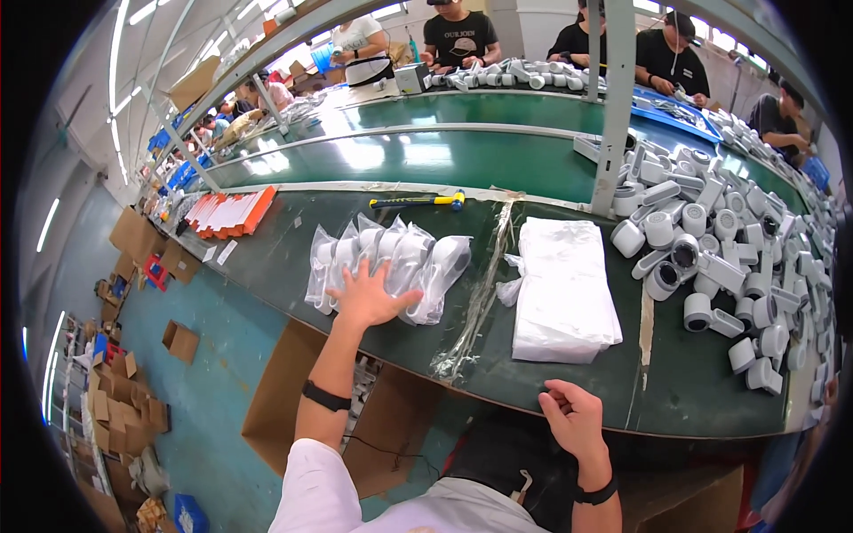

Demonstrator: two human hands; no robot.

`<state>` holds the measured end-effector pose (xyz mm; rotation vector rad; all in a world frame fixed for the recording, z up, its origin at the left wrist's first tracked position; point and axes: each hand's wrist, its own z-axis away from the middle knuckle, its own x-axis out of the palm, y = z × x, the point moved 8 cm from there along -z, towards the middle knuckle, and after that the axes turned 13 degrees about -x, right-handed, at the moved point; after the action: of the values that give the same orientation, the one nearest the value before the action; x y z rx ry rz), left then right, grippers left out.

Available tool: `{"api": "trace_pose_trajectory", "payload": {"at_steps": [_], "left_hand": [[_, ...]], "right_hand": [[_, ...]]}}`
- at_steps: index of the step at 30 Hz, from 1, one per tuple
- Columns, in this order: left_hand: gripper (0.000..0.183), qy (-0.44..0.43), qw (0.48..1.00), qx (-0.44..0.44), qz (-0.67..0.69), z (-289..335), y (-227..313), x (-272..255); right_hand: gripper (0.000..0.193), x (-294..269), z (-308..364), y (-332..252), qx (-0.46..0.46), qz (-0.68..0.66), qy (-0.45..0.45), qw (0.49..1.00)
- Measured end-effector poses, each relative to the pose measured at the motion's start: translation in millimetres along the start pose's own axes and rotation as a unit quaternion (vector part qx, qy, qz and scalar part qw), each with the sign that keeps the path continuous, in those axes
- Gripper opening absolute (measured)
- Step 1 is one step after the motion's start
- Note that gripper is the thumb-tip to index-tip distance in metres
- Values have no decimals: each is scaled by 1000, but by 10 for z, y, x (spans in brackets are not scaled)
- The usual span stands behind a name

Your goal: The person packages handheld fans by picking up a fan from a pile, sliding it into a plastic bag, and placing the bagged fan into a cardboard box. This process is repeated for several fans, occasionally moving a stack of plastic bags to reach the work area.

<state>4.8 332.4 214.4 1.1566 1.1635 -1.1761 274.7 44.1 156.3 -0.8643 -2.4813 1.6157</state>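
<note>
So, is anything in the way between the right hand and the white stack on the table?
Nothing visible is: only a strip of the green table separates the right hand from the white stack.

On the desk [506, 386], bagged parts [442, 274] lie in a row beneath the fingers [362, 274] of the left hand [366, 302], a hammer [418, 201] behind them and a pile of cards [231, 213] farther left. Right of the row, beyond a strip of tape [480, 311], lies a stack of sheets [564, 289], the right hand [575, 419] before it and a heap of parts [721, 269] to its right. A belt [498, 166] runs behind the desk, a carton [289, 369] stands below, and more cartons [107, 400] lie left on the floor [213, 355].
</note>
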Motion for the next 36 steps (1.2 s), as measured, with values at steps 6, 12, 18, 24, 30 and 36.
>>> {"api": "trace_pose_trajectory", "payload": {"at_steps": [6,12,18,24,30,36], "left_hand": [[107,-106,993,-39,-28,12,55,129],[102,-85,995,26,-44,-206,-108,191],[85,-52,995,59,-59,-344,-53,241],[78,-54,989,133,31,-420,-80,287],[81,-38,989,130,62,-256,311,294],[86,19,986,164,9,-260,311,295]], "right_hand": [[20,-1,-5,-45,-2,-9,-18,1000],[20,25,22,-92,-29,0,-14,999],[22,1,9,-82,-27,41,5,999],[21,14,6,-58,-36,34,-16,999],[19,-146,69,-83,-30,49,-17,998],[22,92,-64,-111,-69,71,7,995]]}}
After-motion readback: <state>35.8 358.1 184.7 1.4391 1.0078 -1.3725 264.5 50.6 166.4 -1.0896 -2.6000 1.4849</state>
